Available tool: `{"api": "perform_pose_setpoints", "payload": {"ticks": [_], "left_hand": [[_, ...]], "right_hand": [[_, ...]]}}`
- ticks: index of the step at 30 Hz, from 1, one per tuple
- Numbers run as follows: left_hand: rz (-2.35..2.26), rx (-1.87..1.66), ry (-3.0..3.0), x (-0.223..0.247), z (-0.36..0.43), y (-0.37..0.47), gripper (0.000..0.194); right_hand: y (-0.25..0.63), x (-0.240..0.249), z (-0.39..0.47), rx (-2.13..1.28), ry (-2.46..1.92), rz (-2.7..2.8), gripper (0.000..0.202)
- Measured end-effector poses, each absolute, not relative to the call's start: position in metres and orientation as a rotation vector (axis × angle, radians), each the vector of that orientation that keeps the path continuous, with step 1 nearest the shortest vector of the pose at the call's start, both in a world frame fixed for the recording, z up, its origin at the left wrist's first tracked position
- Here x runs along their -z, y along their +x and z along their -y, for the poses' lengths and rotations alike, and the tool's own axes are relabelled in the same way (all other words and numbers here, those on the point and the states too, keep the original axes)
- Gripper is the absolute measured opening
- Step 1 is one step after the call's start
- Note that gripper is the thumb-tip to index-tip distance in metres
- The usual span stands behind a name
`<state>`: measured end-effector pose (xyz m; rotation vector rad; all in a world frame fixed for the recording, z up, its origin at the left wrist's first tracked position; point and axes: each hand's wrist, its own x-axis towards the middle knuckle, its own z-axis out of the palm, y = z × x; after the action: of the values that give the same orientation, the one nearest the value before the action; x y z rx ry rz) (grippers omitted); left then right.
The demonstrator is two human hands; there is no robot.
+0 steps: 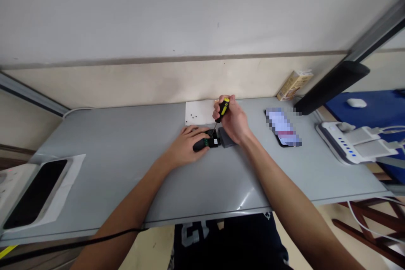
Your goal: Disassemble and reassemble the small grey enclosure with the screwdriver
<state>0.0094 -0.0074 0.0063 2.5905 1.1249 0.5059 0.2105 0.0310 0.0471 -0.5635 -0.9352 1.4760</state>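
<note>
Head view: at mid-table (126,152), the left hand (185,147) pins a small black device (207,142) flat while the right hand (232,120) grips a yellow-handled screwdriver (223,109) upright, tip on it. The device looks light, rigid, likely fragile; best steadied by its sides.

Both forearms reach forward, converging. The left grip (186,145) lies palm-down, fingers curled low; just beyond it, the right grip (232,120) stands raised, fist closed, knuckles up.
</note>
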Motion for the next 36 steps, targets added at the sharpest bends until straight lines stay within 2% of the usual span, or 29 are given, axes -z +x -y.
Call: {"api": "perform_pose_setpoints", "payload": {"ticks": [2, 11, 19, 36], "left_hand": [[-1.124, -0.51, 2.591, -0.007, 0.007, 0.01, 0.027], [-1.113, -0.563, 2.58, -0.004, 0.008, 0.009, 0.027], [-1.124, -0.56, 2.575, -0.004, 0.008, 0.009, 0.028], [-1.151, -0.516, 2.487, -0.013, 0.01, 0.012, 0.037]], "right_hand": [[0.209, -0.047, -0.03, -1.488, -0.551, 0.878, 0.045], [0.213, -0.042, -0.03, -1.47, -0.504, 0.945, 0.022], [0.212, -0.049, -0.021, -1.564, -0.505, 0.896, 0.041], [0.207, -0.048, -0.017, -1.51, -0.451, 0.905, 0.037]]}}
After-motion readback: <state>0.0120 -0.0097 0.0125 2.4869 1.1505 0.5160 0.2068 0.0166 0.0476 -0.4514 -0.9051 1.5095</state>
